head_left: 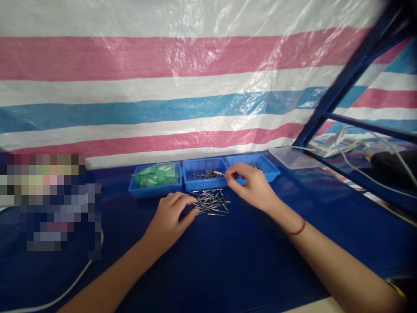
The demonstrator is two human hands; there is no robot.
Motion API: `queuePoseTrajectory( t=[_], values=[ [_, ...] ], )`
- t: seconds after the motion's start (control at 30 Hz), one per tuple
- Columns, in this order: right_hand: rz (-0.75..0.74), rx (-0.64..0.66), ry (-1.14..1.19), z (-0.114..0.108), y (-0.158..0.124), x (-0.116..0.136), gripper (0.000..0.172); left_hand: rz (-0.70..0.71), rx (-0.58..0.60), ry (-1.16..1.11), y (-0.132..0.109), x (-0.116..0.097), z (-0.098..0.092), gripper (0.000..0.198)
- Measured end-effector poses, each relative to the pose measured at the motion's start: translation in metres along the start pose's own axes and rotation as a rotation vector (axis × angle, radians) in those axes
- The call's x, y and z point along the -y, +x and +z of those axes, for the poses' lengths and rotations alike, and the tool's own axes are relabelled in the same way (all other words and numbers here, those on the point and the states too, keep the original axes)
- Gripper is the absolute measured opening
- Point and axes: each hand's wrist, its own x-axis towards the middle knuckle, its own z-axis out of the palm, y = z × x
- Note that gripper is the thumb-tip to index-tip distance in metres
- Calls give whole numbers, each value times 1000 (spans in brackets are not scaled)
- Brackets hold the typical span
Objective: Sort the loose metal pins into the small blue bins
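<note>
A loose pile of blind rivets, thin metal pins with thicker silvery ends, lies on the dark blue table. My left hand is at the pile's left edge, thumb and forefinger apart, fingertips at the nearest rivets. Above the front of the blue bins, my right hand pinches a single blind rivet, its pale end pointing left over the middle bin. More rivets lie in that middle bin. The right bin also holds some, partly hidden behind my right hand.
A left blue bin holds green plastic packets. Behind the bins hangs a striped plastic sheet. At right are a clear plastic lid or tray, a blue metal frame and white cables. Another cable runs along the left.
</note>
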Motion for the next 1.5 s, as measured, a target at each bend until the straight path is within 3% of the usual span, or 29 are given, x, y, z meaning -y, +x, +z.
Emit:
queuePoseTrajectory(
  t=[0.07,0.17,0.23,0.33,0.43,0.57,0.67,0.83,1.03,1.4,1.5],
  values=[
    [82,-106,-257,-12,5,-24,11,29,60,55,1,1,0,16],
    [128,-158,-358,-20,7,-50,15,43,119,116,2,2,0,15],
    [122,-160,-367,-19,7,-55,18,49,147,141,2,2,0,15],
    [73,-121,-361,-12,6,-43,19,57,175,167,3,0,-1,13],
    [-36,12,-265,-3,2,-20,17,67,181,199,4,-2,0,13],
    [-193,228,-76,10,-6,9,13,39,135,193,4,-4,4,17],
    [-199,291,32,19,-12,22,6,-30,65,83,5,-6,6,19],
    [-40,283,335,30,-21,34,13,-93,-40,-150,4,-12,7,14],
    [109,243,507,36,-24,37,19,-125,-47,-237,2,-16,10,16],
    [118,235,495,34,-23,35,9,-129,-106,-282,1,-19,8,9],
    [39,263,425,35,-23,35,7,-118,-142,-295,1,-20,6,10]
  ],
)
